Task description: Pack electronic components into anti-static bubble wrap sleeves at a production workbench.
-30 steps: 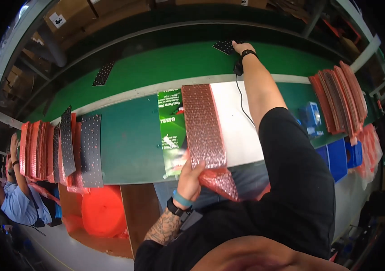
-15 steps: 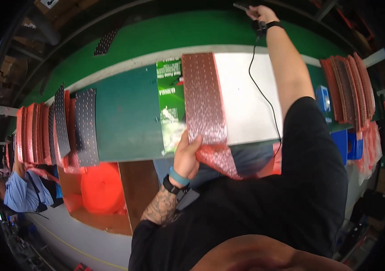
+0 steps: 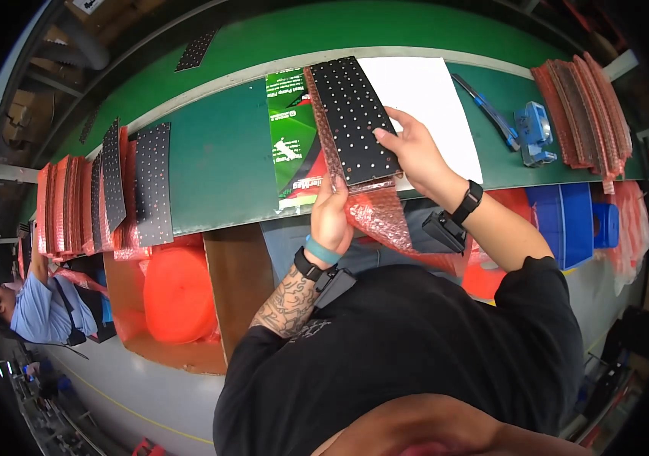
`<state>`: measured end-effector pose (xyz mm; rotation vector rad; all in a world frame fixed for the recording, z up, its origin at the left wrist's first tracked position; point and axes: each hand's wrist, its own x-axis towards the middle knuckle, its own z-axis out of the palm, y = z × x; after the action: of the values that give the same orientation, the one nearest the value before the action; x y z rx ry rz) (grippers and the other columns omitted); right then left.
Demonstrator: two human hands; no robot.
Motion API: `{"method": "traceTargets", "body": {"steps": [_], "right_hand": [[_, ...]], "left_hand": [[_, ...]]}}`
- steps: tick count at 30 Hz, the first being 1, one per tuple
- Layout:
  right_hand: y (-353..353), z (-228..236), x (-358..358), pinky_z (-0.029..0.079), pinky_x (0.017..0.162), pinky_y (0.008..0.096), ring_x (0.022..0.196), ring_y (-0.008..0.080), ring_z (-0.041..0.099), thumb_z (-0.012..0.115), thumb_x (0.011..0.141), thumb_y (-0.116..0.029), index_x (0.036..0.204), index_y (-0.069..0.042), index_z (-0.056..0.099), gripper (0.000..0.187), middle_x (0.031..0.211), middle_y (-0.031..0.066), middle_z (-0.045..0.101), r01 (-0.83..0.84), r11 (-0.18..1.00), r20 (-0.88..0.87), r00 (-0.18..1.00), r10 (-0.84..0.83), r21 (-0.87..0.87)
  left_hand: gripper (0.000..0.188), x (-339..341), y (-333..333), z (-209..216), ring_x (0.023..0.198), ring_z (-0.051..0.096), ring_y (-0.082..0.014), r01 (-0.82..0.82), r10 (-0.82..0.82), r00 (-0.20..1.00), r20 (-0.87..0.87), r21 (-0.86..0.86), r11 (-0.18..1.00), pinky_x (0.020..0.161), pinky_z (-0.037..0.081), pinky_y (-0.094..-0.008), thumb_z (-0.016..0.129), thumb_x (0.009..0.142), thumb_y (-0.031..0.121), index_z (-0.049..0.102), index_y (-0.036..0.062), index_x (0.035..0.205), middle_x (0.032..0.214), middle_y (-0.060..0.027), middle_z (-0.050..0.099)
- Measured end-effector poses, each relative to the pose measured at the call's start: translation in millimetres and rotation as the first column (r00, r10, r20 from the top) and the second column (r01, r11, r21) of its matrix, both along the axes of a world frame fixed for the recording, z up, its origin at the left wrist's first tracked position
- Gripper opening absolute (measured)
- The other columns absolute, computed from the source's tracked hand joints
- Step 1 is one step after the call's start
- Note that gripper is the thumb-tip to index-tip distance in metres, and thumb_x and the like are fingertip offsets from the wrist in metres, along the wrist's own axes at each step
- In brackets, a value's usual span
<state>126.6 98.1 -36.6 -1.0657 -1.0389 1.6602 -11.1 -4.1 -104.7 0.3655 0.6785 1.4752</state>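
A black panel (image 3: 349, 114) dotted with white spots lies slantwise over a red bubble-wrap sleeve (image 3: 321, 121) on the workbench. My right hand (image 3: 414, 148) grips the panel's near right edge, thumb on top and fingers underneath. At the near left corner, my left hand (image 3: 332, 209) pinches the bubble wrap, close beside the panel. A loose flap of the red wrap (image 3: 377, 216) hangs over the bench's front edge. Beneath are a green printed sheet (image 3: 288, 137) and a white board (image 3: 423, 91).
Wrapped red panels (image 3: 62, 205) and bare dotted panels (image 3: 153, 182) stand at the left; more wrapped ones (image 3: 579, 114) at the right. Nearby lie a blue tape dispenser (image 3: 535, 133) and a long blue-black tool (image 3: 488, 110). A carton (image 3: 241, 281) holds a red roll (image 3: 178, 296). Another person (image 3: 43, 304) works far left.
My right hand has come back from over the far green belt, and the black panel is now in its grip above the bubble wrap. My left hand still holds the wrap's near edge.
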Motion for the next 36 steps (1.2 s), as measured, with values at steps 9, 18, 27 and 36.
{"method": "traceTargets", "body": {"steps": [9,18,27,36], "right_hand": [[1,-21,6,0.053,0.058,0.0280,0.066,0.0137,0.069,0.063,0.097,-0.009,0.144,0.006,0.044,0.053,0.079,0.0088,0.072,-0.187,0.955,0.501,0.864,0.048,0.231],[5,3,11,0.050,0.061,0.0340,0.065,0.0222,0.065,0.069,0.093,-0.018,0.138,0.005,0.051,0.053,0.069,0.0169,0.064,-0.440,0.867,0.825,0.562,0.063,0.234],[79,-5,17,0.054,0.072,0.0369,0.075,0.0249,0.070,0.070,0.092,-0.024,0.130,0.001,0.063,0.046,0.081,0.0180,0.071,-0.726,0.621,0.942,0.330,-0.062,0.295],[244,0,-89,0.054,0.077,0.0356,0.092,0.0231,0.070,0.068,0.096,-0.033,0.111,-0.001,0.070,0.036,0.101,0.0097,0.074,-0.896,0.444,0.963,0.098,0.249,-0.023]], "left_hand": [[0.042,7,-6,-4,0.126,0.055,-0.0233,-0.018,0.016,0.993,0.114,0.015,1.000,0.108,0.045,-0.0414,0.030,0.112,0.027,0.041,0.0024,0.145,0.141,-0.0112,0.054],[0.043,2,-7,-4,0.126,0.056,-0.0242,0.070,-0.074,0.966,0.247,0.024,0.997,0.108,0.046,-0.0415,0.031,0.112,0.030,0.042,0.0027,0.144,0.139,-0.0119,0.055],[0.039,5,-4,-9,0.124,0.055,-0.0194,0.014,-0.014,1.000,-0.027,0.018,1.000,0.108,0.043,-0.0363,0.044,0.109,0.017,0.041,0.0015,0.145,0.138,-0.0096,0.055],[0.043,11,-13,-14,0.130,0.049,-0.0186,-0.002,0.021,0.980,-0.197,0.096,0.995,0.112,0.037,-0.0352,0.046,0.108,0.014,0.036,-0.0009,0.147,0.143,-0.0097,0.051]]}}
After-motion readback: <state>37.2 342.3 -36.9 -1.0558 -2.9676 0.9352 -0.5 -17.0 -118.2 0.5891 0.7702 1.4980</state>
